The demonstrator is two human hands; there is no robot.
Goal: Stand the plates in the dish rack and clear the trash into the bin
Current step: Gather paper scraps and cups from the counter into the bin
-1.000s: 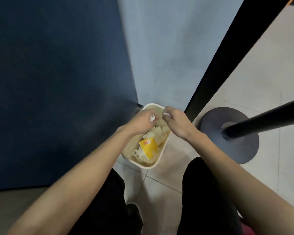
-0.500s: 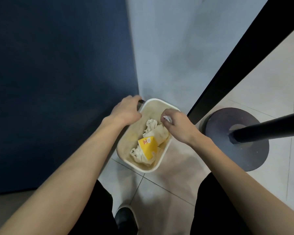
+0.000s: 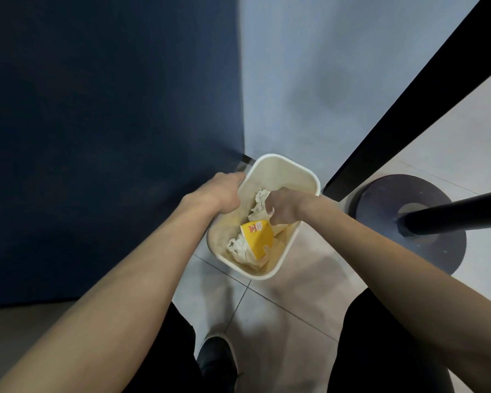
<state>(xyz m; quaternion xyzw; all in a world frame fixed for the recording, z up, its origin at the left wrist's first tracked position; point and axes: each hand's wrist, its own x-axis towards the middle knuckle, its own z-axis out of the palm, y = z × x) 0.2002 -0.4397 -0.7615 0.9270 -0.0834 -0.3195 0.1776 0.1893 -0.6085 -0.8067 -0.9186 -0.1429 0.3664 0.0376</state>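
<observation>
pale tiled floor point(image 3: 289, 304) under bin point(image 3: 284, 171), stand base point(image 3: 380, 199)

Dark navy panel point(image 3: 97, 123), left. Pale blue-grey wall point(image 3: 323, 80), centre, meeting the panel at a vertical edge. Black diagonal frame point(image 3: 408, 114), right. Light tiled floor point(image 3: 295, 293) with grey grout lines. Round dark stand base point(image 3: 380, 211) with black pole point(image 3: 459, 217), right.

Both hands point(image 3: 253, 199) at bin point(image 3: 284, 168)
</observation>
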